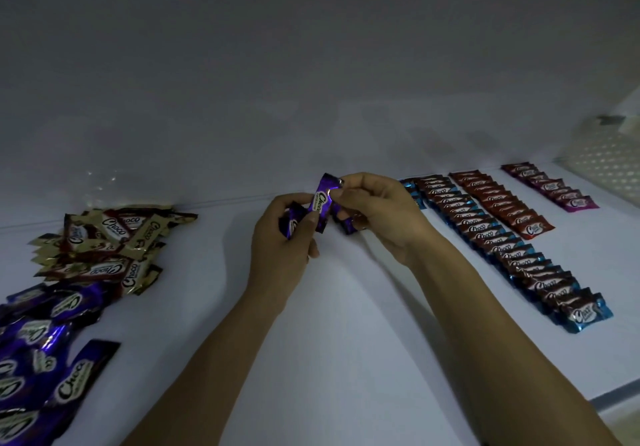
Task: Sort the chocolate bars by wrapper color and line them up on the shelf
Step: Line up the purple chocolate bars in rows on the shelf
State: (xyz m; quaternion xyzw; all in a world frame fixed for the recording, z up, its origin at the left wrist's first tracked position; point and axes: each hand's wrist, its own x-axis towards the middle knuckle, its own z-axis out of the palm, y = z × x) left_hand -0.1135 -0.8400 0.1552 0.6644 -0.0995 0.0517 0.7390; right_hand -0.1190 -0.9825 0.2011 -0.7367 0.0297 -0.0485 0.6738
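Done: blue-wrapped row [502, 248], red-wrapped row [498, 203] and short magenta row [550, 186] lined up on shelf [346, 341], right side.
Outstanding: gold pile [107, 245] and purple pile [41, 341] loose at left.
In hand: purple bar [323, 203] raised mid-shelf. Left hand [280, 238] grips it with others; right hand [377, 210] pinches its top end.
Judged about half complete.

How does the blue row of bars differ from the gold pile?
The blue row is neat, its bars overlapping in one line at the right. The gold pile is a loose heap at the left, its bars at many angles. Wrapper ends are blue in the row, gold in the pile. Both read Choco.
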